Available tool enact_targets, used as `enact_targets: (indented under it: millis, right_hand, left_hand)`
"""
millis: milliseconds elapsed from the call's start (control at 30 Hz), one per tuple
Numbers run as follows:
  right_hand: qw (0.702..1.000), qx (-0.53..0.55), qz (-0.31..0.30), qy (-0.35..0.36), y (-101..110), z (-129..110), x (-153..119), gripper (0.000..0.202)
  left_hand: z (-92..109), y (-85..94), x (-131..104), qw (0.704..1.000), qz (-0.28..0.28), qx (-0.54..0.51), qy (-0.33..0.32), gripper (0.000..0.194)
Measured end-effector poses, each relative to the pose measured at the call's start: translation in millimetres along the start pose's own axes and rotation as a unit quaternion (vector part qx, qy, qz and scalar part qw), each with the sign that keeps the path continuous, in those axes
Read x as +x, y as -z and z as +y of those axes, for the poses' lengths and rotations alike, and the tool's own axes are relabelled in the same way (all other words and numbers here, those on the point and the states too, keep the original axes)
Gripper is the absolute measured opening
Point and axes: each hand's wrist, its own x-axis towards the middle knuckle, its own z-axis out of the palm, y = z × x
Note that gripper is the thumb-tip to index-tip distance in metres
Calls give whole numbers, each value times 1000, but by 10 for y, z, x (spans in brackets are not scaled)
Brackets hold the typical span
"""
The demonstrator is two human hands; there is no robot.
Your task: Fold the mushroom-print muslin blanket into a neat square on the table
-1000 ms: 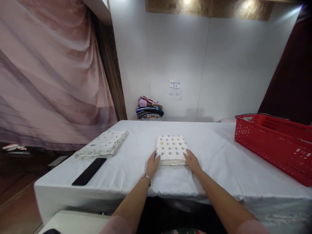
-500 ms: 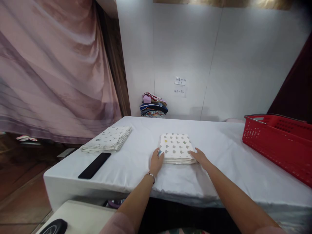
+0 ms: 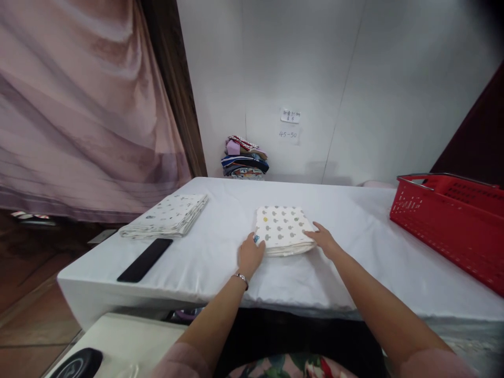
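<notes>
A folded white cloth (image 3: 281, 226) printed with small grey tree-like shapes lies on the white-covered table in front of me. My left hand (image 3: 251, 254) grips its near left corner, thumb on top, the other fingers partly hidden at the side. On the opposite edge my right hand (image 3: 323, 240) holds the near right corner, with its thumb over the printed face and some fingers out of sight. That right corner looks slightly raised. To the left lies another folded white cloth (image 3: 167, 214) with a sparse small print.
A black flat phone-like slab (image 3: 145, 260) rests on the white-covered table (image 3: 212, 268) near its left front. At the right stands a red plastic basket (image 3: 452, 223). Behind the table is a stack of folded fabrics (image 3: 244, 160) against the wall. A pink curtain (image 3: 79, 105) hangs at left.
The whole view has shifted, so the table sits a little higher. Both hands remain on the tree-print cloth, whose right side now looks slightly lifted and bent.
</notes>
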Motion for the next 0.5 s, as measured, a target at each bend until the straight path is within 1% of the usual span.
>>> enact_targets:
  millis: [100,167,233,267,333,400,433,500]
  right_hand:
    - [999,-25,34,10,17,52,-1,82]
    - [998,-51,34,6,17,112,-16,79]
    - [996,-79,38,26,22,166,-53,73]
    - [992,-101,51,46,30,185,-82,68]
    - [978,-149,93,109,55,207,-159,58]
    - [954,-187,124,198,83,212,-254,47]
    - [939,-205,124,247,93,211,-302,43]
    - [906,-245,87,335,97,208,-384,35]
  left_hand:
    - [3,3,-25,999,-7,-26,-19,47]
    - [-24,-12,-41,999,3,-40,-29,44]
    - [-60,-31,-57,998,13,-58,-37,44]
    - [-75,-39,-67,996,22,-66,-48,45]
    - [-93,-46,-95,992,46,-71,-89,45]
    - [-87,-42,-132,985,59,-50,-151,43]
    - [-77,-38,-151,980,56,-33,-186,40]
    - [-48,-32,-180,967,42,-4,-252,32]
